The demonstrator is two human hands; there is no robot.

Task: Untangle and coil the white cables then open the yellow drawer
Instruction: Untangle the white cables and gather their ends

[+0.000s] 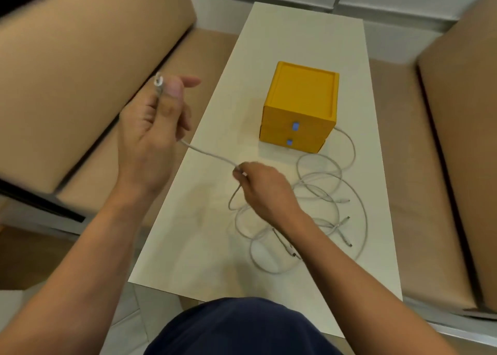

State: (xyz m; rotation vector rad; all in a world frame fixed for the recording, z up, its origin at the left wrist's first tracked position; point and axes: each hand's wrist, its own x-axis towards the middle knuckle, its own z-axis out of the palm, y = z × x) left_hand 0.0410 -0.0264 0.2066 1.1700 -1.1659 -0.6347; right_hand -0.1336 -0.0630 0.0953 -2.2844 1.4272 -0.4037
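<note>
Head view: left hand (150, 128) pinches a thin white cable (207, 154) beyond the left edge of the pale counter (201, 247). Right hand (265, 185) grips it mid-counter.

white cables (317, 182), yellow drawer unit (300, 107), cream table (193, 247)

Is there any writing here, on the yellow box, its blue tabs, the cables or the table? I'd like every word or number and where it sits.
No text can be read anywhere in this view.
The yellow drawer box: plain top and front, no label.
Its blue tabs: no marks to be seen.
The white cables and their plugs: too small to show any print.
The table: no writing shows.
</note>
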